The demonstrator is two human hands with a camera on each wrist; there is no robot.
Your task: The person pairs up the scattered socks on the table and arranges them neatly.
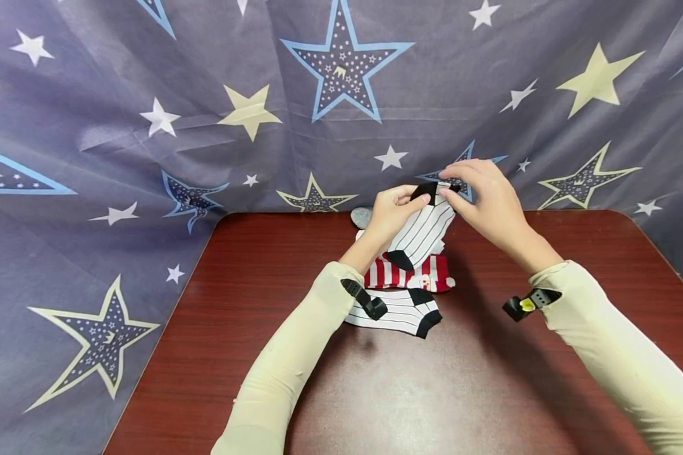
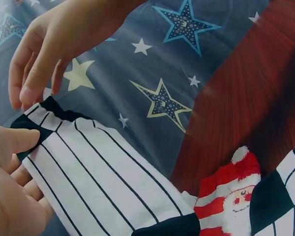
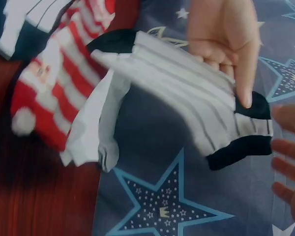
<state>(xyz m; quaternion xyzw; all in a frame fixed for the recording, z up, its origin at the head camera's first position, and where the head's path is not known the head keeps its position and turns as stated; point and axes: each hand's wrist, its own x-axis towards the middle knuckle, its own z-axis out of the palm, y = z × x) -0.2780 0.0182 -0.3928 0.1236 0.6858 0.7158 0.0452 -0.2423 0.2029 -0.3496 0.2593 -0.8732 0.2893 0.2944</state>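
A white ankle sock with thin black stripes [image 1: 424, 224] hangs above the other socks, its black toe pointing down. My left hand [image 1: 391, 212] pinches it at the black heel patch, thumb on the near face, as the left wrist view also shows. My right hand [image 1: 486, 199] is at the sock's upper edge, its thumb and fingers apart. In the right wrist view its fingertips [image 3: 286, 147] are spread right beside the edge; whether they touch it is hard to tell. Under it lie a red-and-white striped sock with a Santa face [image 1: 406, 272] and a matching striped sock [image 1: 398, 311].
A grey bundle [image 1: 361, 218] lies at the table's back edge, partly hidden by my left arm. White-and-grey fabric [image 3: 96, 128] shows beside the Santa sock. The reddish-brown table [image 1: 250, 278] meets a star-patterned cloth [image 1: 205, 95] behind and along the left side.
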